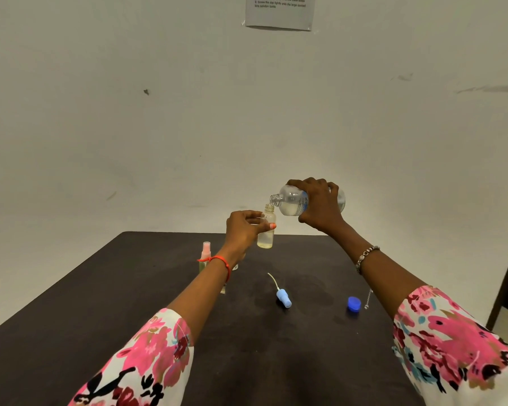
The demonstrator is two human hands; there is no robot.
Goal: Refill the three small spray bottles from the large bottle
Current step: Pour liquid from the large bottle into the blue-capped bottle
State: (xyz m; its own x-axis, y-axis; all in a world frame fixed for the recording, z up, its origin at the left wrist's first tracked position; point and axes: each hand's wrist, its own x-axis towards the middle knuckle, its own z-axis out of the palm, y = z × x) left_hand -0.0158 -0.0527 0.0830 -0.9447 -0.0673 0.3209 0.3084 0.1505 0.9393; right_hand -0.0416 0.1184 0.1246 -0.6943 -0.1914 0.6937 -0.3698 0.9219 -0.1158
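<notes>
Pink floral sleeves (452,341), a blue cap (354,304), a pale-blue spray head (284,298), a dark table (71,317).

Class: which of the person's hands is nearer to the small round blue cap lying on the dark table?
Right. The right hand tips the large clear bottle above and behind the blue cap; the left hand is farther left, holding the small bottle.

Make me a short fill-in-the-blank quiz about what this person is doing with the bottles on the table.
1. The right hand tips the large bottle so its mouth meets the small bottle held in the ____ hand.
2. The spray head lying on the dark table is light ____ in colour.
3. The loose blue cap lies nearer the person's ____ arm.

Missing words: left; blue; right
</notes>
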